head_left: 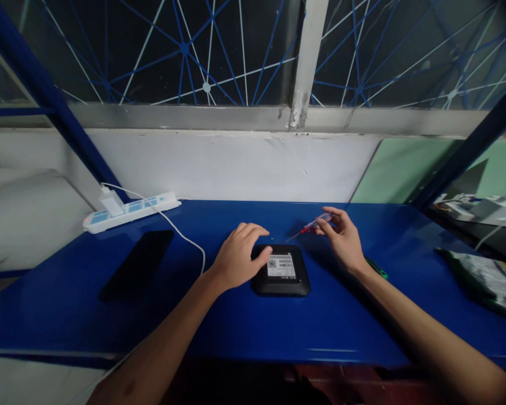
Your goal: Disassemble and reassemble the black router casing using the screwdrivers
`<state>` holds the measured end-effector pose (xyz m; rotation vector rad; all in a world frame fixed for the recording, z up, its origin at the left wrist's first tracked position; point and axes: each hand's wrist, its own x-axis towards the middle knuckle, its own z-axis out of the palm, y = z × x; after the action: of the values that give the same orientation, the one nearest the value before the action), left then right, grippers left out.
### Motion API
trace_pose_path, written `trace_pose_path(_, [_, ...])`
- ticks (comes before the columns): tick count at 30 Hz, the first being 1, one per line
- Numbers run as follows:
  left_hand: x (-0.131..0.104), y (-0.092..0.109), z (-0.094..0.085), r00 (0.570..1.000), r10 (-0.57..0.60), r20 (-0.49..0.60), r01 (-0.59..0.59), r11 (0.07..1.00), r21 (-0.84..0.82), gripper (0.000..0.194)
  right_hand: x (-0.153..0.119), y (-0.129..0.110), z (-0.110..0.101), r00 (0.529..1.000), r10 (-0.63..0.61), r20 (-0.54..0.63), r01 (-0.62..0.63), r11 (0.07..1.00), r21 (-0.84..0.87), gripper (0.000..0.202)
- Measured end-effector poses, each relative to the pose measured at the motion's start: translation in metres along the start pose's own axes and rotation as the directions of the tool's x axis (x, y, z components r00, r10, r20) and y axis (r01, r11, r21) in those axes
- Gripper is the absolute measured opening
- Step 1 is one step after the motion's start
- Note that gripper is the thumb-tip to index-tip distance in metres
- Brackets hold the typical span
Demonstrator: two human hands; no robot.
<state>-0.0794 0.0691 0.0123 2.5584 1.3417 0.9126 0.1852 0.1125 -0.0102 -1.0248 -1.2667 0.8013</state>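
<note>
While the right hand [341,237] pinches the screwdriver [311,225], the left hand [238,256] spreads, grasping nothing, by the device [282,271] — probably light, stiff, best held by its edges.

Between the forearms, the glossy blue surface [341,332] offers a wide lane to the near side of the square black plastic device with a white label [282,288]. The left hand [241,256] blocks that device's left side; beyond its far edge, the thin metal shaft of a red-and-clear-handled screwdriver [316,223] in the right hand [341,239] narrows the gap between the hands. Farther left, a thin white cable [179,232] crosses the passage beside a flat black rectangular slab [139,261]. Rightward, room opens before the silver-and-green plastic packet [484,275].
</note>
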Motion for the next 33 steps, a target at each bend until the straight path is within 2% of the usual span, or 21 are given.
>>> trace_pose_path(2, [0.002,-0.002,0.001,0.99,-0.034,-0.139,0.043,0.997,0.06,0.021,-0.002,0.002,0.002,1.0,-0.002,0.02,0.003,1.0,-0.008,0.041])
trace_pose_path(5, [0.003,-0.006,0.002,0.977,-0.06,-0.205,0.085,0.99,0.115,0.021,-0.007,0.006,0.007,0.999,0.005,0.052,-0.004,1.0,-0.022,0.04])
trace_pose_path(9, [0.002,-0.007,0.005,0.981,-0.075,-0.179,0.101,0.985,0.143,0.019,-0.011,0.009,0.013,0.996,0.014,0.087,-0.011,0.999,-0.036,0.039])
trace_pose_path(28, [0.003,-0.007,0.006,0.984,-0.075,-0.163,0.1,0.984,0.15,0.014,-0.01,0.012,0.015,0.998,0.008,0.062,-0.005,0.998,-0.062,0.045])
trace_pose_path(33, [0.003,-0.008,0.007,0.982,-0.095,-0.16,0.12,0.981,0.152,0.014,-0.01,0.006,0.014,0.999,0.027,0.037,-0.028,1.0,0.007,0.042])
